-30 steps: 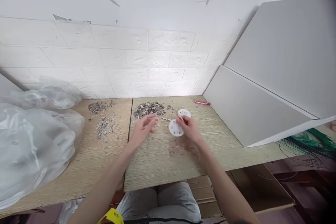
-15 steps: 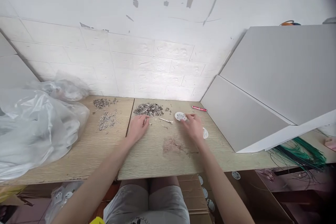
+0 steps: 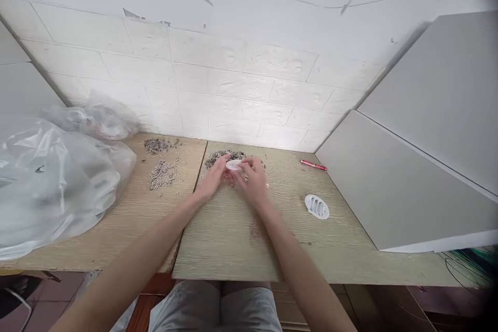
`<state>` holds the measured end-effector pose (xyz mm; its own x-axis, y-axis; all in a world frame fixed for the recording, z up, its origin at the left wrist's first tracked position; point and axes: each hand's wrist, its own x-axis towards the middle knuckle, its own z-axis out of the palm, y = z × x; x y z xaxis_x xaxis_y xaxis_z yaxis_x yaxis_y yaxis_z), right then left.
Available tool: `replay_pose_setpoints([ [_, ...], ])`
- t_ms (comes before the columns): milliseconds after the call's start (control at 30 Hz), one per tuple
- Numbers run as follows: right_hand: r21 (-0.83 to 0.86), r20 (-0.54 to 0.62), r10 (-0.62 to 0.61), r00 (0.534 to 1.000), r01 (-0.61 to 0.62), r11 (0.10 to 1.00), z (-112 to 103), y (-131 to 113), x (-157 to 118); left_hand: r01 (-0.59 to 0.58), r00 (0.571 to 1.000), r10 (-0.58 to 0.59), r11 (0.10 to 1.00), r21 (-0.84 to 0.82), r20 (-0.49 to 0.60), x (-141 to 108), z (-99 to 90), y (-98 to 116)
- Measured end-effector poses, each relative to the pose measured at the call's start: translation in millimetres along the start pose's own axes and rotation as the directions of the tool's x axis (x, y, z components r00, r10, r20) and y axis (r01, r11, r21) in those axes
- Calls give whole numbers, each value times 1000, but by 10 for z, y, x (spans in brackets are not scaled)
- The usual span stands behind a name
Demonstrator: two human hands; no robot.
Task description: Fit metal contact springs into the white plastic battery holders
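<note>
A small white oval disc (image 3: 233, 165) is held level between my two hands, over the near side of a heap of tiny metal parts (image 3: 221, 156). My left hand (image 3: 213, 178) closes on its left edge with the fingertips. On the other edge, the fingers of my right hand (image 3: 253, 180) pinch it. The hands cover part of the heap and the tabletop just in front of it. A second white oval piece (image 3: 317, 207), with dark slots across its face, lies on the table to the right.
Two more piles of small metal parts (image 3: 162, 174) lie on the left board. A big translucent plastic bag (image 3: 66, 187) fills the left side. At the right, a red pen (image 3: 313, 165) lies by a tall grey panel (image 3: 404, 181). A white brick-pattern wall (image 3: 257, 93) closes the back.
My right hand has carried the white disc left to my left hand, which now meets it. The slotted piece on the right has come into fuller view. The camera view has shifted.
</note>
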<state>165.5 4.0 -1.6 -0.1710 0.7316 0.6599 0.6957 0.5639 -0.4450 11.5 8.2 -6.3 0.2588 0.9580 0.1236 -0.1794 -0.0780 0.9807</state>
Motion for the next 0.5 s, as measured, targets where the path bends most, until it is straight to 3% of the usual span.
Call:
replay_pose_setpoints([
  [67, 62, 67, -107, 992, 103, 993, 80, -42, -25, 55, 999, -55, 995, -78, 2, 17, -26, -11],
  [133, 101, -7, -88, 996, 88, 991, 89, 16, -38, 71, 997, -72, 996, -60, -10, 12, -29, -13],
  [200, 75, -123, 58, 991, -49, 996, 62, 132, -29, 71, 997, -71, 997, 14, -2, -4, -12, -5],
  [267, -28, -155, 219, 963, -226, 974, 35, 251, -8, 64, 998, -66, 992, 111, 12, -20, 9, 6],
  [367, -215, -40, 342, 939, -342, 915, 28, 357, 10, 55, 998, -60, 984, 172, 24, -35, 20, 15],
  [500, -304, 53, 350, 935, -319, 898, 53, 384, 0, 61, 998, -63, 982, 177, 3, -39, 14, 4],
])
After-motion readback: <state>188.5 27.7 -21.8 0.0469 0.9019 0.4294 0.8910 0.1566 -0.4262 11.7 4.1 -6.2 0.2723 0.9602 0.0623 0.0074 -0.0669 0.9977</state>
